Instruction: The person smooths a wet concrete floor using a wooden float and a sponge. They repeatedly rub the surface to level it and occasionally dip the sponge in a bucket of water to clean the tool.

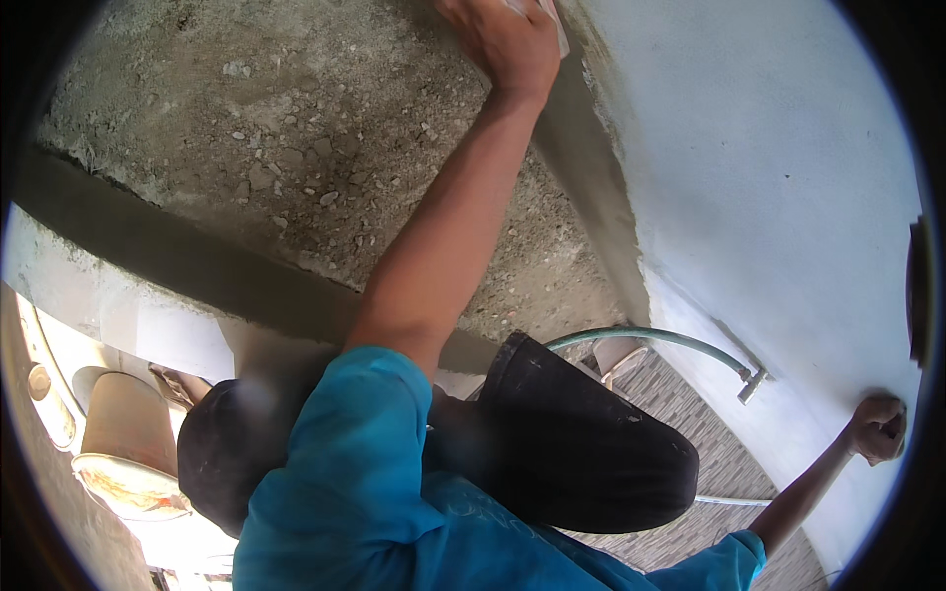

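Observation:
My left hand (pixel 507 44) reaches to the top edge, partly cut off, its fingers closed around a pale, flat-edged piece (pixel 556 28) whose kind I cannot make out. Below it, a smooth grey mortar band (pixel 581 148) runs along the foot of the white wall (pixel 759 148). A second mortar band (pixel 177 241) curves along the ledge on the left. Between the bands lies rough ground with crumbled stones (pixel 296 167). On the far right, my right hand (pixel 876 429) is curled into a fist against the white wall, with nothing visible in it.
A green hose (pixel 655 335) joins a metal tap (pixel 753 384) on the wall. My bent knee in black cloth (pixel 591 453) is beside the ledge, above striped tiles (pixel 709 424). At lower left stands a stained bucket (pixel 128 433). A dark object (pixel 917 291) is at the wall's right.

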Action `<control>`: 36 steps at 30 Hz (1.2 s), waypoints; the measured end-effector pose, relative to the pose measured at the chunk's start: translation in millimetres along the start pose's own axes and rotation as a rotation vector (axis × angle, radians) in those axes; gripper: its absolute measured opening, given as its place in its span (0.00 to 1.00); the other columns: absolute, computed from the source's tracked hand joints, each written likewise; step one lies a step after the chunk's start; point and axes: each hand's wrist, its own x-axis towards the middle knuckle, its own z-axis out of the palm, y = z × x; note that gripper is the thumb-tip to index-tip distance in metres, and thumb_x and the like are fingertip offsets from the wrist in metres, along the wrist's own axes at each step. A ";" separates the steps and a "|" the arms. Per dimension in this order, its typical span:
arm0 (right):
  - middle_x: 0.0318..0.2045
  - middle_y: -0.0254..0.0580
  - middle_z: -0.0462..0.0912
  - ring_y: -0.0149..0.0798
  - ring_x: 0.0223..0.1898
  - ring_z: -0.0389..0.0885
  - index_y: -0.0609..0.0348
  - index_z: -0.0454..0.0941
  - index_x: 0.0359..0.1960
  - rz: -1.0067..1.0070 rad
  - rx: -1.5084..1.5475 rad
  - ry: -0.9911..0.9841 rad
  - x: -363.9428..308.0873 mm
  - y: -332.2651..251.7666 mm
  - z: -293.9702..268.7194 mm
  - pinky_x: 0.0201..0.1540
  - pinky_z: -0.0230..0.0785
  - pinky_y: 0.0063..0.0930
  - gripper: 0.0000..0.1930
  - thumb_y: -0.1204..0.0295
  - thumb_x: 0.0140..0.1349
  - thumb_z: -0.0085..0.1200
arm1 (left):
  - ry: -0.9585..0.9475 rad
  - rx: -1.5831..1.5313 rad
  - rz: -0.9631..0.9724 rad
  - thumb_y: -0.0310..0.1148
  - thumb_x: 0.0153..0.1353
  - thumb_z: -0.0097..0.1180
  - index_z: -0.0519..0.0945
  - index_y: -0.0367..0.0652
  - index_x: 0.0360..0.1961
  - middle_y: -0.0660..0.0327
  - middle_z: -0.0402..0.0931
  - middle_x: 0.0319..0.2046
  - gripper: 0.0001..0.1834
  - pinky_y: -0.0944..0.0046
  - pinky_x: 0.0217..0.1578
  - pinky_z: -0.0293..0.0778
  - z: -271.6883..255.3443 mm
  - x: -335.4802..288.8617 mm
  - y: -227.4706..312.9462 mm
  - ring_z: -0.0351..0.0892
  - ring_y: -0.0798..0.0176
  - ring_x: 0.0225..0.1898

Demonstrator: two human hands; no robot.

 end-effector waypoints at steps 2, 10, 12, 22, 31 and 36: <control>0.11 0.33 0.77 0.31 0.09 0.71 0.64 0.82 0.28 -0.032 0.066 0.072 0.2 -2.8 13.3 0.10 0.59 0.25 0.18 0.57 0.61 0.64 | -0.017 -0.058 0.230 0.30 0.70 0.45 0.59 0.34 0.62 0.44 0.61 0.52 0.22 0.44 0.53 0.68 6.0 -92.2 -16.4 0.68 0.46 0.55; 0.12 0.31 0.76 0.29 0.09 0.68 0.62 0.82 0.27 0.215 0.245 -0.147 -17.1 21.4 -8.3 0.10 0.62 0.23 0.17 0.59 0.60 0.66 | 0.090 -0.196 -0.072 0.22 0.64 0.50 0.65 0.30 0.61 0.39 0.70 0.51 0.23 0.46 0.54 0.71 -60.2 172.2 85.9 0.73 0.38 0.52; 0.14 0.31 0.76 0.29 0.10 0.69 0.61 0.81 0.29 0.081 0.050 -0.052 -7.3 -12.1 -2.3 0.10 0.63 0.22 0.16 0.59 0.60 0.66 | -0.377 -0.185 -0.396 0.33 0.70 0.46 0.64 0.30 0.56 0.36 0.65 0.52 0.19 0.44 0.46 0.76 -72.7 108.5 78.7 0.74 0.41 0.53; 0.16 0.30 0.74 0.28 0.11 0.67 0.58 0.73 0.29 0.034 0.057 -0.018 -16.4 13.6 -8.7 0.09 0.61 0.21 0.18 0.59 0.61 0.65 | 0.165 -0.231 0.063 0.24 0.66 0.49 0.65 0.28 0.59 0.39 0.72 0.51 0.22 0.46 0.51 0.73 -40.4 160.0 60.7 0.76 0.39 0.49; 0.18 0.31 0.73 0.27 0.11 0.65 0.59 0.72 0.34 0.173 0.111 -0.002 -22.5 7.0 -11.8 0.09 0.59 0.20 0.16 0.62 0.61 0.65 | 0.023 -0.123 0.299 0.30 0.70 0.47 0.67 0.36 0.56 0.43 0.65 0.52 0.16 0.42 0.51 0.74 -1.5 -41.0 2.2 0.73 0.39 0.53; 0.19 0.32 0.74 0.28 0.11 0.66 0.59 0.75 0.32 0.073 0.024 -0.093 -0.1 -24.2 -11.7 0.10 0.60 0.20 0.15 0.60 0.62 0.65 | -0.292 -0.363 -0.457 0.29 0.69 0.46 0.68 0.32 0.52 0.39 0.70 0.50 0.14 0.44 0.48 0.73 -77.5 143.6 82.7 0.76 0.38 0.49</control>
